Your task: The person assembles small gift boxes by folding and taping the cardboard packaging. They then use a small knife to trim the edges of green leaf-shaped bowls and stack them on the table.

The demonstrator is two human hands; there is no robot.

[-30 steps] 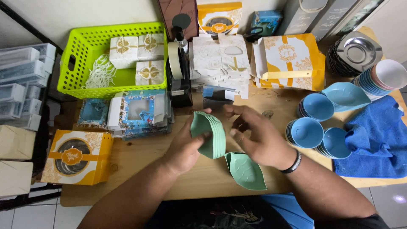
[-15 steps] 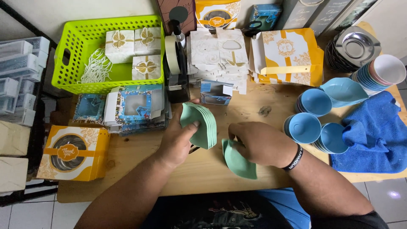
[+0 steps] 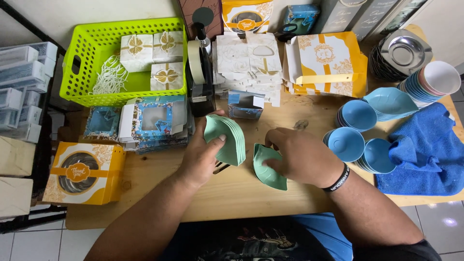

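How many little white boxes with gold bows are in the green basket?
3: two side by side at the back, one in front, inside the green basket.

The right hand [image 3: 302, 157] lowered its green leaf dish [image 3: 268, 166] onto the desk [image 3: 159, 188], away from the left hand's [image 3: 203, 157] stack [image 3: 227, 139].

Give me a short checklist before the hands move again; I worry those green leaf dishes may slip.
1. Left hand grips the stack of green leaf dishes: ok, thumb across the face of the stack.
2. The stack is held on edge, off the wooden table: ok.
3. Right hand is on the lower green dishes: ok, fingers curled over their top edge.
4. Lower dishes rest on the table: cannot tell, they look tilted.
5. Number of lower dishes: cannot tell.
6. Blue bowls are apart from the right hand: ok, a small gap shows.
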